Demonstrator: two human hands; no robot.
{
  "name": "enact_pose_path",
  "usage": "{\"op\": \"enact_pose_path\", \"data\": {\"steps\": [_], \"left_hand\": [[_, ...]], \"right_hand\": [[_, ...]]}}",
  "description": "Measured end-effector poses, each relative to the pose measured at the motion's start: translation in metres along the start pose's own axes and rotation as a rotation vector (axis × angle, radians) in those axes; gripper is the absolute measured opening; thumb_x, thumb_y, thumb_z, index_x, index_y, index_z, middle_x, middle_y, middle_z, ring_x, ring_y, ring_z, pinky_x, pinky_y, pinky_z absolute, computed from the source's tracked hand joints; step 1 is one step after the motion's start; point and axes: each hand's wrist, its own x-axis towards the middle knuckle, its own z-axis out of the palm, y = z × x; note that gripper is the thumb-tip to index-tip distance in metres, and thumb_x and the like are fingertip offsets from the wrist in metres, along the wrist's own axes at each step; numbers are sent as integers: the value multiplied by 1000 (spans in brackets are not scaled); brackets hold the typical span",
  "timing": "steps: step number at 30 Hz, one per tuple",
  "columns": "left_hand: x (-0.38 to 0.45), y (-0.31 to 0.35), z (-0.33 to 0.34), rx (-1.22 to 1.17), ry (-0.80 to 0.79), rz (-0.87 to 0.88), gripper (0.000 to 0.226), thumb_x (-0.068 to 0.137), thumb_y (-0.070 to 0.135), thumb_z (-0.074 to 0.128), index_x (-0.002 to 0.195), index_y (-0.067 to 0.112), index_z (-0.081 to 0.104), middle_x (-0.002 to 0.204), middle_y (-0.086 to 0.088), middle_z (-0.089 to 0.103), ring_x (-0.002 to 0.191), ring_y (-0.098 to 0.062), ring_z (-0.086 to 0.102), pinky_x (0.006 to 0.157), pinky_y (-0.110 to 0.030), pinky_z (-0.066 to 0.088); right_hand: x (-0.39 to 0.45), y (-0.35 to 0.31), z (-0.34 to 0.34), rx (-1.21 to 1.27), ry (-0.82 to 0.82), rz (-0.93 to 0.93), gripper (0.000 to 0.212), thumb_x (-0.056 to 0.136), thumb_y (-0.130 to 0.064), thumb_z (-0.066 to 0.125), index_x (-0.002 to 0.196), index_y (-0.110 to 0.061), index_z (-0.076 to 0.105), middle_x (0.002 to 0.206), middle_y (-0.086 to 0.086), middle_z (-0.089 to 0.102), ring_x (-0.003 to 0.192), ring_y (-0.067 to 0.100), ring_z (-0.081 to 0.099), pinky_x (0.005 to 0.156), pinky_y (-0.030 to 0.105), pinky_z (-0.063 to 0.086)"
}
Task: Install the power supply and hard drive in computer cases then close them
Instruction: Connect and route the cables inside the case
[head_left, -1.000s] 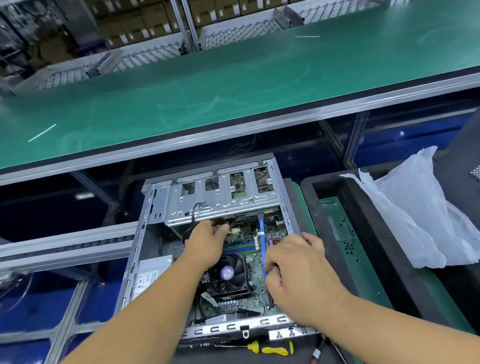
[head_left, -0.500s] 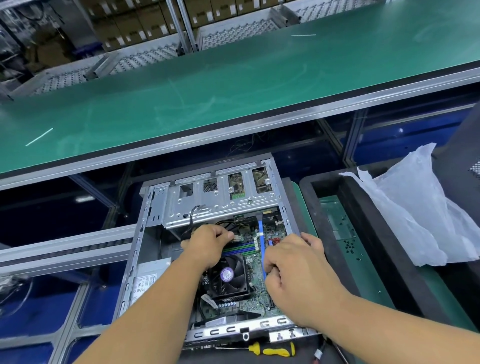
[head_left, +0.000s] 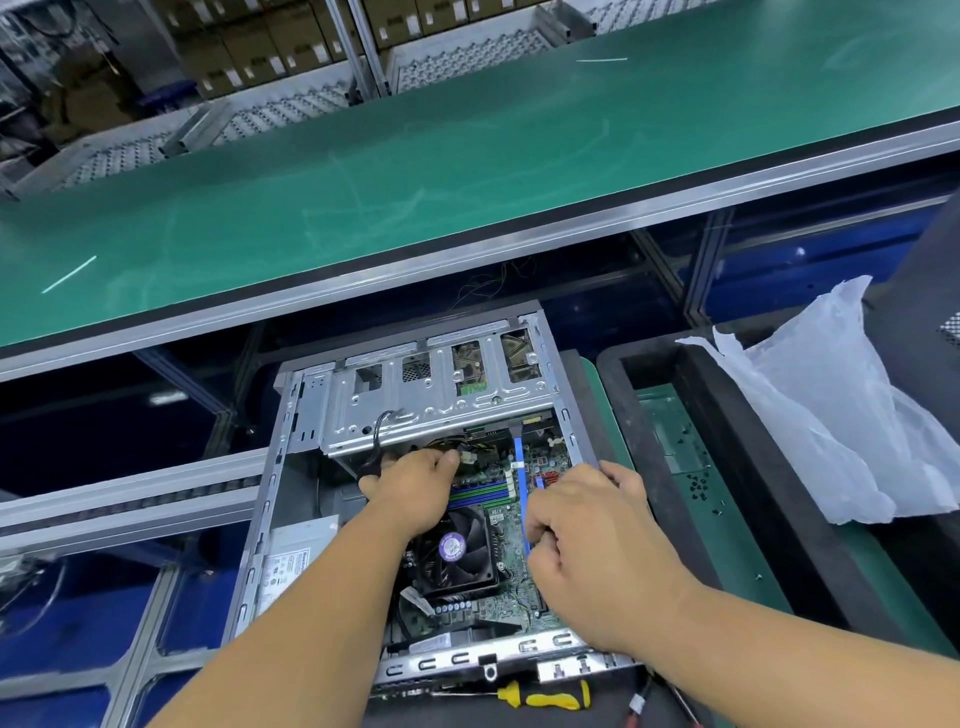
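Note:
An open computer case lies flat below me with its motherboard and CPU fan exposed. A silver power supply sits in its left side. The metal drive cage spans the far end. My left hand grips a black cable bundle with a white connector just under the cage. My right hand is over the board's right side, its fingers curled at a blue flat cable; whether they hold it is hidden.
A green conveyor belt runs across above the case. A yellow-handled screwdriver lies at the case's near edge. To the right, a black foam tray holds a green panel, with a white plastic bag over it.
My left hand has shifted slightly up and right with the cable bundle, and the white connector now shows past its fingers. My right hand has stayed at the blue cable.

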Motion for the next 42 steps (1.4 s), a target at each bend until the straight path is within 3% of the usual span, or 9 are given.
{"op": "enact_pose_path", "data": {"steps": [3, 8, 14, 17, 23, 26, 34, 37, 42], "left_hand": [[-2, 1, -1, -15, 72, -37, 35, 102, 61, 43, 97, 43, 73, 81, 14, 67, 99, -20, 54, 82, -42, 21], [3, 4, 1, 2, 120, -119, 31, 95, 63, 58, 83, 38, 73, 70, 9, 66, 84, -18, 53, 80, -41, 22], [8, 12, -4, 139, 83, -136, 38, 92, 65, 59, 90, 29, 71, 77, 4, 61, 89, -23, 53, 90, -43, 29], [9, 11, -7, 246, 95, -136, 35, 98, 54, 52, 103, 27, 74, 93, 2, 57, 108, -26, 56, 99, -44, 32], [8, 15, -7, 182, 139, -189, 39, 98, 46, 53, 69, 20, 56, 74, 1, 51, 87, -26, 46, 92, -42, 29], [9, 14, -6, 164, 146, -181, 42, 97, 46, 54, 64, 19, 52, 70, 1, 48, 83, -27, 46, 86, -40, 26], [10, 16, -6, 268, 87, -147, 45, 101, 57, 49, 92, 16, 68, 105, -8, 66, 113, -31, 57, 105, -44, 33], [10, 16, -6, 283, 71, -151, 50, 100, 61, 48, 104, 17, 72, 107, -7, 65, 117, -31, 56, 107, -45, 32], [11, 15, -5, 177, 96, -157, 47, 96, 62, 55, 98, 18, 72, 96, -6, 65, 114, -31, 57, 105, -43, 33]], "right_hand": [[-1, -1, -1, 14, -1, 3, 16, 78, -25, 37, 71, -33, 48, 68, -17, 46, 86, 5, 41, 114, 47, 28], [0, -1, -1, -5, -19, 7, 16, 79, -26, 36, 73, -33, 49, 68, -17, 45, 87, 5, 40, 115, 46, 25], [0, 0, -1, 2, -25, 14, 14, 79, -27, 36, 74, -34, 47, 70, -16, 46, 89, 5, 39, 117, 47, 23], [0, 0, -1, -11, -33, 18, 15, 80, -28, 34, 74, -33, 47, 71, -16, 47, 90, 4, 39, 118, 46, 21], [0, 0, 0, -6, -23, 17, 15, 79, -27, 35, 73, -34, 48, 71, -16, 49, 89, 3, 39, 117, 46, 22], [0, 0, 0, -6, -21, 14, 16, 79, -27, 35, 73, -34, 47, 70, -16, 49, 89, 4, 40, 117, 46, 23], [0, 0, 1, -3, -21, 18, 17, 80, -25, 37, 73, -32, 50, 71, -15, 52, 90, 4, 41, 117, 45, 21], [0, 0, 1, -2, -18, 15, 16, 80, -25, 38, 73, -33, 49, 71, -16, 52, 91, 3, 41, 118, 46, 21], [0, 1, 1, -1, -18, 12, 15, 81, -26, 37, 73, -34, 47, 71, -16, 51, 91, 3, 40, 117, 45, 22]]}}
